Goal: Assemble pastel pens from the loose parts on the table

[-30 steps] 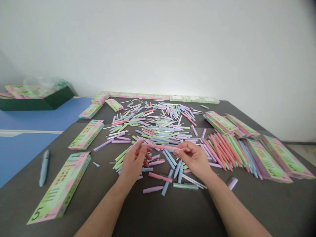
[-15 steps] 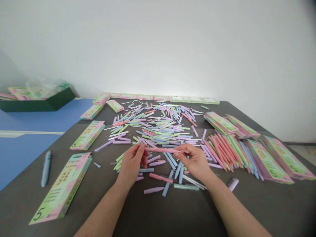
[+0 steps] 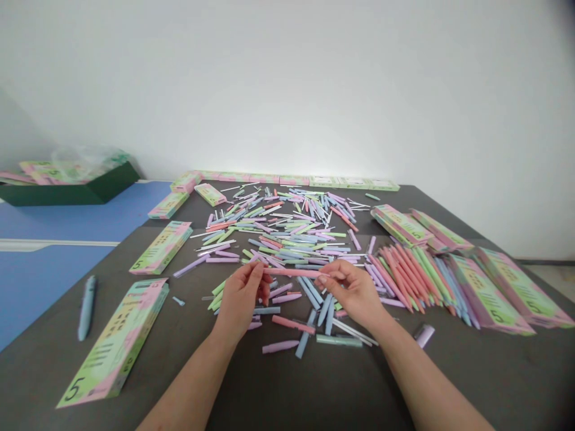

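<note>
My left hand (image 3: pixel 241 301) and my right hand (image 3: pixel 351 292) hold a slim pink pen barrel (image 3: pixel 294 272) level between them, one at each end. Its middle passes just above a loose heap of pastel pen parts (image 3: pixel 281 239) in pink, green, blue, lilac and white. Under and near my hands lie scattered pieces, among them a lilac pen part (image 3: pixel 281 346) and a pale green pen part (image 3: pixel 339 340). Some of the pieces below my left hand are hidden by it.
Pastel pens lie side by side (image 3: pixel 408 278) to the right, beside several green-and-pink boxes (image 3: pixel 487 293). More boxes (image 3: pixel 114 341) and a blue pen (image 3: pixel 87 308) lie left on the dark table (image 3: pixel 305 389). A green tray (image 3: pixel 72 193) stands beyond, on a blue surface (image 3: pixel 49 215).
The pink barrel has gone from slightly tilted to nearly level, and my hands have drawn slightly closer around it. The view has drifted a little.
</note>
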Demonstrator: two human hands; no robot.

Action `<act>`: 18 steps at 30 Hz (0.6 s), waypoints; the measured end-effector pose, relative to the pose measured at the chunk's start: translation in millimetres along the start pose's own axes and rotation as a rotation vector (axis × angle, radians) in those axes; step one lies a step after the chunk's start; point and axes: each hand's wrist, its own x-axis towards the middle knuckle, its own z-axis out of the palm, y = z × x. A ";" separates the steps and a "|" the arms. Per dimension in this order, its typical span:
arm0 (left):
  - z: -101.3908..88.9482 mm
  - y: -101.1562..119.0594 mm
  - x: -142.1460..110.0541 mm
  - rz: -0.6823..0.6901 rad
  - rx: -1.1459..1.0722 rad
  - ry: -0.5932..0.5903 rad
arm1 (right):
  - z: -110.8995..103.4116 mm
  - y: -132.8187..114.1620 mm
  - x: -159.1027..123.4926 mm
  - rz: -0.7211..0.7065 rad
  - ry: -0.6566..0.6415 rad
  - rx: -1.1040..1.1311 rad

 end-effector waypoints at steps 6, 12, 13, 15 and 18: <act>-1.0 -4.4 0.8 0.039 0.049 0.007 | 1.1 4.2 2.0 0.028 -0.015 0.132; 0.5 -1.0 0.0 0.042 0.057 0.020 | 0.3 4.1 2.5 0.019 -0.027 0.110; 0.8 -0.3 -0.2 0.038 0.058 0.022 | -0.2 4.2 2.6 0.001 -0.032 0.073; 1.2 0.8 -0.3 0.032 0.062 0.029 | -1.1 4.2 2.9 -0.045 -0.032 -0.023; 1.6 1.1 -0.4 0.033 0.069 0.032 | -1.8 4.5 3.2 -0.116 -0.008 -0.155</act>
